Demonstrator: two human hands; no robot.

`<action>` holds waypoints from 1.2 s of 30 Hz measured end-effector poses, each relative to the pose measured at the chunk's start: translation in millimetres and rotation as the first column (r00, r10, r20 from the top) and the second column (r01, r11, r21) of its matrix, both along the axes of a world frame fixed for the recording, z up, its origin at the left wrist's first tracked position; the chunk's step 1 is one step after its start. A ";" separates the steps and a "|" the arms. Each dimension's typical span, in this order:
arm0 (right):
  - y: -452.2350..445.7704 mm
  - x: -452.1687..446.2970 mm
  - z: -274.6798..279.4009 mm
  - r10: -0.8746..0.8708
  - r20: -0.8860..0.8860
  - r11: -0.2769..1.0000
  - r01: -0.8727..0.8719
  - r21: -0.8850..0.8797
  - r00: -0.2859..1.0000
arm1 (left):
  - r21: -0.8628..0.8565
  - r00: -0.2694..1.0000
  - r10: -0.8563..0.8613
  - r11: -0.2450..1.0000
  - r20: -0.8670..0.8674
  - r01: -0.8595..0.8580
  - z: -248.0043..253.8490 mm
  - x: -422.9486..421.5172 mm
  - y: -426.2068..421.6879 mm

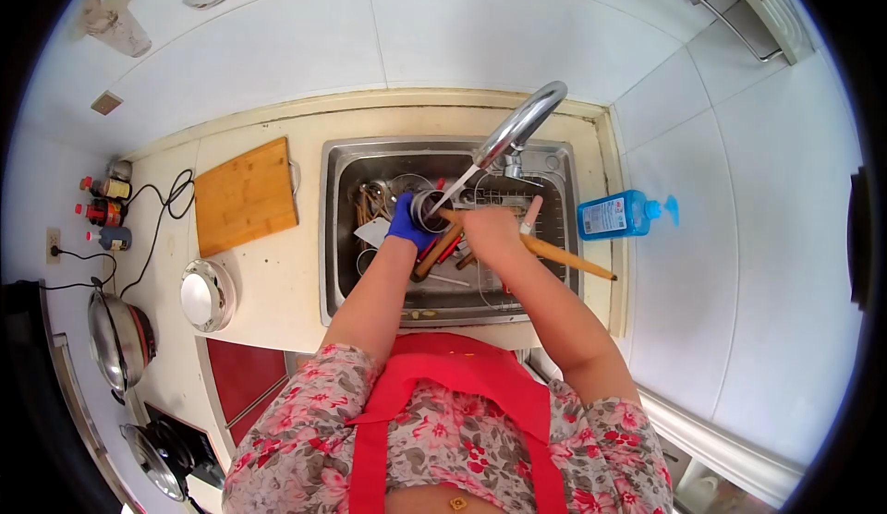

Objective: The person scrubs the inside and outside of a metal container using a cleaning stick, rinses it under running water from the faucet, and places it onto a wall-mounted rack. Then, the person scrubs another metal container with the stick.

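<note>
In the sink, my left hand, in a blue glove, is closed around the round metal bowl of a ladle. My bare right hand grips its long wooden handle, which sticks out to the lower right past the sink's edge. Water from the chrome faucet runs down at the bowl. Below the hands lie several utensils with wooden and red handles, partly hidden. Spoons and other metal utensils are heaped at the sink's left. A wire rack sits at its right.
A blue soap pump bottle stands right of the sink. Left on the counter are a wooden cutting board, a stack of metal bowls, a black cord, sauce bottles and a lidded pot.
</note>
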State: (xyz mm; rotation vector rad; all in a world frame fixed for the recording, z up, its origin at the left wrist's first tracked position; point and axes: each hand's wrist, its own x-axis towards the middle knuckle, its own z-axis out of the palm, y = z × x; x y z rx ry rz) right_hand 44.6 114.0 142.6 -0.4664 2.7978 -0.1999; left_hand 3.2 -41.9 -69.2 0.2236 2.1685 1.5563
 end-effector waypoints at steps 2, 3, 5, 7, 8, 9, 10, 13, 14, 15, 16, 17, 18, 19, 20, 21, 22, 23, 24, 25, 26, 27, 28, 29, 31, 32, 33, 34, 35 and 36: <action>-2.4 -4.1 1.6 0.016 0.069 0.997 -0.021 0.072 0.997 | 0.494 0.833 0.139 0.749 0.535 -0.442 5.7 3.3 7.9; -5.1 -3.6 5.9 0.047 0.046 0.997 -0.050 0.055 0.998 | 0.532 0.770 0.120 0.656 0.626 -0.535 5.9 6.6 9.8; -1.8 -2.4 4.1 0.070 0.029 0.997 -0.071 0.036 0.997 | 0.447 0.902 0.114 0.839 0.415 -0.312 5.0 6.2 7.0; 7.4 -11.2 6.7 -0.028 -0.080 0.999 0.026 -0.032 0.996 | -0.126 0.990 -0.109 0.987 -0.091 0.097 1.6 1.9 -1.2; 9.8 -9.2 8.8 -0.026 -0.063 0.999 0.024 -0.028 0.998 | -0.281 0.966 -0.197 0.949 -0.167 0.145 0.5 0.1 -3.5; 7.0 -8.4 8.6 -0.023 -0.066 0.999 0.021 -0.033 0.998 | -0.299 0.963 -0.207 0.943 -0.175 0.148 -1.3 -1.2 -4.0; 4.7 -8.8 8.2 -0.026 0.004 0.999 0.026 0.043 1.000 | -0.224 0.975 -0.167 0.966 -0.145 0.132 -3.1 -0.3 -3.5; 0.0 -8.3 4.7 -0.051 0.041 0.990 0.045 0.131 0.998 | 0.259 0.990 0.022 0.964 0.137 -0.057 -3.3 -1.4 1.5; -2.3 -6.3 2.8 -0.068 0.011 0.988 0.066 0.137 0.998 | 0.339 0.972 0.015 0.936 0.234 -0.096 -3.0 -0.1 1.1; -4.3 -4.2 2.3 -0.069 0.016 0.988 0.067 0.136 0.997 | 0.377 0.959 0.008 0.919 0.283 -0.118 -0.7 2.2 0.1; -5.5 -3.6 2.9 -0.045 -0.009 0.985 0.045 0.166 0.999 | 0.411 0.944 0.000 0.900 0.331 -0.144 2.2 4.4 -0.9; -7.0 -3.6 4.5 -0.019 -0.035 0.980 0.025 0.196 0.999 | 0.225 0.991 -0.042 0.974 0.124 0.013 5.7 5.5 -2.0; -10.4 -2.6 7.0 -0.019 -0.036 0.980 0.026 0.196 0.999 | 0.117 0.996 -0.084 0.990 0.022 0.081 9.3 5.1 -1.8; -15.1 -1.0 9.9 0.006 0.007 0.974 -0.008 0.225 1.000 | 0.000 0.989 -0.130 0.991 -0.076 0.130 12.9 4.8 -1.6; -18.2 0.3 13.0 0.029 0.052 0.967 -0.041 0.253 0.998 | -0.049 0.983 -0.183 0.982 -0.017 0.182 16.4 3.0 0.3; -19.2 0.1 16.0 0.027 0.052 0.967 -0.039 0.251 0.998 | -0.073 0.978 -0.209 0.975 0.015 0.210 10.3 2.7 0.1; -20.0 -0.4 19.0 0.038 0.105 0.969 -0.062 0.238 0.994 | -0.097 0.971 -0.235 0.966 0.046 0.239 4.1 2.3 -0.1; -20.2 -0.8 21.9 0.052 0.158 0.971 -0.087 0.224 0.986 | 0.315 0.972 -0.149 0.945 0.183 0.085 -2.3 4.4 -0.7; -19.9 -1.1 25.3 0.051 0.158 0.971 -0.086 0.224 0.986 | 0.493 0.958 -0.123 0.870 0.260 -0.022 0.2 5.2 -0.5; -18.7 -2.2 28.7 0.066 0.184 0.975 -0.103 0.198 0.981 | 0.643 0.934 -0.121 0.754 0.337 -0.135 13.7 6.6 0.5; -16.7 -3.2 30.4 0.083 0.210 0.978 -0.121 0.172 0.974 | 0.594 0.890 -0.098 0.776 0.445 -0.211 27.7 7.5 2.7; -12.4 -4.5 28.3 0.084 0.210 0.978 -0.122 0.172 0.974 | 0.536 0.835 -0.072 0.796 0.546 -0.282 37.3 7.8 4.0; -5.9 -5.8 24.7 0.082 0.155 0.991 -0.097 0.094 0.984 | 0.537 0.835 -0.072 0.795 0.545 -0.282 37.4 6.8 1.6; -0.6 -6.9 22.8 0.075 0.100 0.997 -0.077 0.013 0.992 | 0.561 0.660 -0.080 0.609 0.747 -0.561 42.3 5.2 -2.8; 4.2 -3.4 38.9 0.008 0.020 1.000 -0.008 -0.028 1.000 | 0.470 0.445 -0.156 0.383 0.882 -0.796 29.1 1.9 -11.3; 4.3 -3.4 36.0 -0.028 -0.017 0.998 0.028 -0.051 0.999 | 0.473 0.928 0.083 0.842 0.363 -0.261 16.7 0.3 -13.8; 4.4 -3.3 33.1 -0.066 -0.054 0.995 0.061 -0.078 0.996 | 0.233 1.000 -0.026 0.972 0.004 0.025 16.1 1.1 -14.3; 1.3 -4.4 16.1 -0.055 -0.051 0.998 0.054 -0.015 0.997 | -0.100 0.927 -0.162 0.986 -0.340 0.135 25.6 2.2 -13.8; 0.6 -5.3 1.0 -0.047 -0.052 0.998 0.050 0.048 0.998 | 0.353 0.993 0.059 0.931 0.103 -0.092 35.5 2.3 -10.0; -3.6 -3.1 3.8 -0.051 -0.055 0.997 0.054 0.048 0.997 | 0.588 0.819 0.061 0.665 0.571 -0.460 55.8 2.3 -3.1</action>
